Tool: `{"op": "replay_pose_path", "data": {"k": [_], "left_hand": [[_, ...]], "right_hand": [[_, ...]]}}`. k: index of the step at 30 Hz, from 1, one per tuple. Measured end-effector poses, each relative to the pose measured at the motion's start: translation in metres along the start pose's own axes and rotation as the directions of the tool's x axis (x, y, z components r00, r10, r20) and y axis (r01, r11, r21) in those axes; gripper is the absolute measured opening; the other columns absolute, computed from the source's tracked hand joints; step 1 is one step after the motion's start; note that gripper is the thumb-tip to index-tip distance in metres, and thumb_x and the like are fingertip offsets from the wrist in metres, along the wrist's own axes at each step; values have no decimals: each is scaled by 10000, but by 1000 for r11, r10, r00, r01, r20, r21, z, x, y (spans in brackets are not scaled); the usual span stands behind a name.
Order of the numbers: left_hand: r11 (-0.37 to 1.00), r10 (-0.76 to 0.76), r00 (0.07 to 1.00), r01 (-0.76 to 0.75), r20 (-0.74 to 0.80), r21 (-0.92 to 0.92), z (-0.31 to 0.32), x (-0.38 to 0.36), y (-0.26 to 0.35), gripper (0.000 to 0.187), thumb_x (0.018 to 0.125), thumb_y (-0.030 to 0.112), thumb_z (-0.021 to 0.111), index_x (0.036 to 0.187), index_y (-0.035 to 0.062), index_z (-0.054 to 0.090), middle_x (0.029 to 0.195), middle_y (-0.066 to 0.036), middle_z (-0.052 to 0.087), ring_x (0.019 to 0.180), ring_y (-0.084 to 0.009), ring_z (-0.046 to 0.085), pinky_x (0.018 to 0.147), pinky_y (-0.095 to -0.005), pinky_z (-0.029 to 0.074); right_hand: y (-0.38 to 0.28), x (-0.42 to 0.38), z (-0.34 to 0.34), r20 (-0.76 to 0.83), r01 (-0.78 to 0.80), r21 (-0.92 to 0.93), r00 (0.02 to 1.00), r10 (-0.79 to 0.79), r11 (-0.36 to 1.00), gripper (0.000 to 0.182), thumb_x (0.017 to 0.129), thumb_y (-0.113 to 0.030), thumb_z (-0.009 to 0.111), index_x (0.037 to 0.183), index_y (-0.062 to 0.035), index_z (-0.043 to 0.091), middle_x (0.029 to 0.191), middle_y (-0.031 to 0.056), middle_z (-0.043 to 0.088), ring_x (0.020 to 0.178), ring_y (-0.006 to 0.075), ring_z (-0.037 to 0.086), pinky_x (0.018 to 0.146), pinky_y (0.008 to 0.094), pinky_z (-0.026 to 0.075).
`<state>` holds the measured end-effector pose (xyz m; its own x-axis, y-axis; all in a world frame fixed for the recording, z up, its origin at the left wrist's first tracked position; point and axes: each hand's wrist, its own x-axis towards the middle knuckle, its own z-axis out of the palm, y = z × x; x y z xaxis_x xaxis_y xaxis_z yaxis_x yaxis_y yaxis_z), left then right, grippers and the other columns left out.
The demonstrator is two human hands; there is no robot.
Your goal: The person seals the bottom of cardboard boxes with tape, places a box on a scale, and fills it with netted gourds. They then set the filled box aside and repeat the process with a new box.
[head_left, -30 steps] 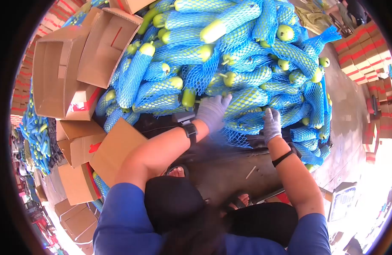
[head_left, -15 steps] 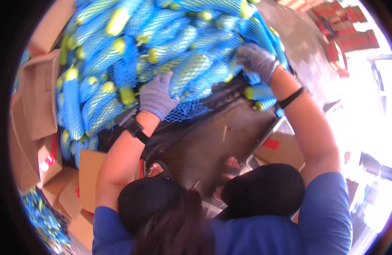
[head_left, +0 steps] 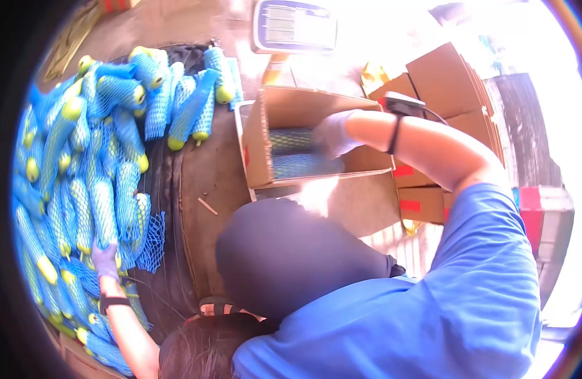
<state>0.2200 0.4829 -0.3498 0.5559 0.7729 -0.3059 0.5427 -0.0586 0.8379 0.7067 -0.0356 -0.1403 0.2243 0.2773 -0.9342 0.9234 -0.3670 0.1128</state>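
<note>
My left hand [head_left: 106,259], in a grey glove, is on the pile at the lower left, its fingers around the lower end of a green vegetable in blue netting [head_left: 104,205]. My right hand [head_left: 335,134], also gloved and blurred by motion, reaches inside an open cardboard box [head_left: 258,142]. Netted vegetables [head_left: 294,142] lie in the left part of that box, just beside my right fingers. Whether those fingers hold anything cannot be made out. Many more netted vegetables [head_left: 63,218] are heaped along the left side.
A scale display [head_left: 295,26] stands behind the box on a post. Cardboard boxes [head_left: 445,82] are stacked at the right. Dark sheeting [head_left: 161,183] lies beside the heap, and my knee [head_left: 291,252] is close below the open box.
The view has turned right, bringing the open box and scale into sight. My right hand has gone from the heap into the box; my left hand is still at the heap.
</note>
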Motion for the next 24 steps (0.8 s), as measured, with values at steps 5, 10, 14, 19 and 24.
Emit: {"op": "replay_pose_path", "data": {"k": [5, 10, 14, 19, 24], "left_hand": [[981, -24, 996, 41, 90, -192, -55, -39, 49, 625, 862, 282, 721, 1353, -51, 526, 1235, -99, 621, 1098, -219, 600, 999, -363, 453], [988, 150, 943, -130, 298, -84, -27, -133, 235, 672, 839, 369, 700, 1354, -31, 539, 1260, -96, 613, 1120, -216, 588, 1000, -360, 449], [976, 202, 873, -217, 444, -17, 13, -164, 328, 767, 821, 408, 674, 1409, -44, 481, 1336, -121, 587, 1211, -227, 560, 1071, -363, 411], [924, 325, 811, -382, 487, 19, 103, -197, 438, 781, 728, 282, 720, 1378, -71, 469, 1231, -140, 653, 1122, -208, 636, 995, -349, 485], [559, 518, 607, -773, 602, 300, 208, -207, 492, 672, 689, 244, 730, 1312, 55, 563, 1119, -177, 684, 1024, -320, 677, 930, -377, 526]], "right_hand": [[-25, 15, 28, -225, 108, 203, 972, -61, 973, 723, 714, -503, 761, 1298, -108, 602, 1240, 152, 653, 1165, 329, 619, 975, 433, 495], [-34, 34, 41, -448, 252, 244, 886, -122, 936, 829, 677, -533, 799, 1331, -84, 559, 1219, 174, 657, 1171, 336, 620, 986, 432, 493], [-27, 10, 18, -375, 263, 330, 918, -129, 907, 768, 646, -392, 830, 1301, -79, 579, 1202, 166, 664, 1156, 320, 626, 976, 407, 502], [34, -26, 17, -838, 607, 412, 546, 20, 680, 613, 614, -83, 780, 1201, -88, 603, 1075, 132, 683, 1022, 284, 656, 917, 370, 525], [72, -148, 63, -888, 950, 293, 314, 336, -113, 507, 711, -115, 766, 1185, -15, 615, 1096, 94, 672, 1079, 236, 629, 958, 395, 499]]}}
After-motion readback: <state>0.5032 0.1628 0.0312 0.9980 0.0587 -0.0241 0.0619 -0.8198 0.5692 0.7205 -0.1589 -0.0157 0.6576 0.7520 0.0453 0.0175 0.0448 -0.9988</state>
